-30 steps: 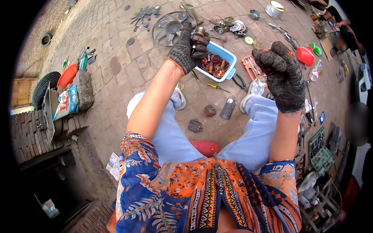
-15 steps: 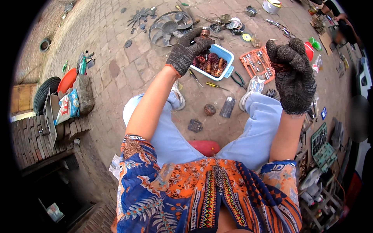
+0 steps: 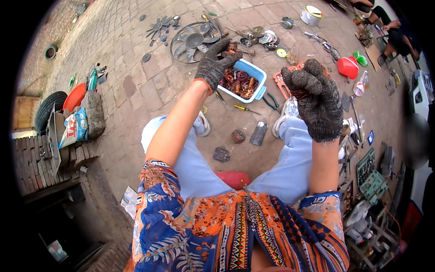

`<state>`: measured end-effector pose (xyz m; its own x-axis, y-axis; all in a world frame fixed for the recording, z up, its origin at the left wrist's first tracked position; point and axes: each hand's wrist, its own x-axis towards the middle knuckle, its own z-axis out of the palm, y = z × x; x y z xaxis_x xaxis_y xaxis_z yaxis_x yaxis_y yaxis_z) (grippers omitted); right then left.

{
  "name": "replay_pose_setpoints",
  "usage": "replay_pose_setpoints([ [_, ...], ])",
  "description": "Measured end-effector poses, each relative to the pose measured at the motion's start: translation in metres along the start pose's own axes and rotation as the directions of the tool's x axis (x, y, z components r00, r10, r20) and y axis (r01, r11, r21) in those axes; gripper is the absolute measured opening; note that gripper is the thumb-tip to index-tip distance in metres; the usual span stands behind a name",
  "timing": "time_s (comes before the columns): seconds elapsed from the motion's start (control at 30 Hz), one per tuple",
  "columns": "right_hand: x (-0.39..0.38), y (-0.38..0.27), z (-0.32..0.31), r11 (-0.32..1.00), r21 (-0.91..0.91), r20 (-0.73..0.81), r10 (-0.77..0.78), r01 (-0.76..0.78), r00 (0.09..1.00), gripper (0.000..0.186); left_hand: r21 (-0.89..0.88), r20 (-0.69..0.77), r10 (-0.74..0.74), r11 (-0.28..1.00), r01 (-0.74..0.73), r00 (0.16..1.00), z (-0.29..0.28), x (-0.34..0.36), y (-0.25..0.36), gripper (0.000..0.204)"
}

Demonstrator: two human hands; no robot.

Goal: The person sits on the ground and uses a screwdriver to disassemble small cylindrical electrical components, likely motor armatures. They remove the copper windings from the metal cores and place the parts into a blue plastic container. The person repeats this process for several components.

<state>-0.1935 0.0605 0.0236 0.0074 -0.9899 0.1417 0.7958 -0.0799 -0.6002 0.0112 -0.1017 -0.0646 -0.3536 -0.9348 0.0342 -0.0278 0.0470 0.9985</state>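
My left hand (image 3: 213,65), in a dark knitted glove, is closed around a small motor armature (image 3: 233,47) with a copper-coloured end, above the far-left edge of a light blue plastic basin (image 3: 259,93). Tangled copper wire coils (image 3: 242,83) fill the basin. Off to the right, my gloved right hand (image 3: 319,102) is raised with its fingers curled. Reddish-brown copper wire (image 3: 297,94) shows at its fingers; the rest is hidden in the glove. Between my feet lie a round wound core (image 3: 238,136), a grey metal cylinder (image 3: 258,133) and a dark lump (image 3: 221,154).
Beyond the basin are a fan (image 3: 195,41) and loose metal parts (image 3: 268,38). Pliers (image 3: 272,101) and a yellow screwdriver (image 3: 246,109) lie near it. An orange socket case (image 3: 280,85) is partly behind my right hand. A green tool case (image 3: 371,181) lies right. Another person (image 3: 398,38) sits far right.
My right hand has moved left and slightly down, toward the basin, with its fingers still curled. My left hand keeps the armature, shifted slightly. The whole view has moved a little.
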Motion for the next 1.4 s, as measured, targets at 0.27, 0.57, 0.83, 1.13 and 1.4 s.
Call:
replay_pose_setpoints([
  [0.27, -0.002, -0.007, -0.002, 0.992, -0.127, 0.004, 0.005, -0.005, 1.000, 0.032, -0.867, 0.314, -0.420, 0.238, 0.437, 0.851, -0.038, 0.014, -0.026, 0.030],
  [0.57, -0.003, -0.009, -0.011, 0.953, -0.288, -0.023, -0.107, 0.096, 0.994, 0.033, -0.650, 0.324, -0.420, 0.552, 0.522, 0.848, -0.042, -0.006, -0.023, 0.017],
  [0.83, 0.007, -0.032, -0.020, 0.976, -0.142, -0.187, -0.190, 0.164, 0.964, 0.035, -0.803, 0.410, -0.326, 0.314, 0.507, 0.852, -0.058, -0.007, -0.022, 0.026],
  [1.13, 0.017, -0.029, -0.044, 0.946, -0.303, -0.245, -0.192, 0.113, 0.950, 0.028, 0.636, 0.353, -0.071, 0.750, -0.184, 0.933, -0.049, -0.036, -0.045, 0.056],
  [1.4, 0.026, 0.076, -0.018, 0.599, -0.762, -0.142, 0.216, -0.246, 0.966, 0.020, 0.956, 0.134, -0.501, 0.292, 0.021, 0.855, -0.029, -0.056, -0.146, 0.044],
])
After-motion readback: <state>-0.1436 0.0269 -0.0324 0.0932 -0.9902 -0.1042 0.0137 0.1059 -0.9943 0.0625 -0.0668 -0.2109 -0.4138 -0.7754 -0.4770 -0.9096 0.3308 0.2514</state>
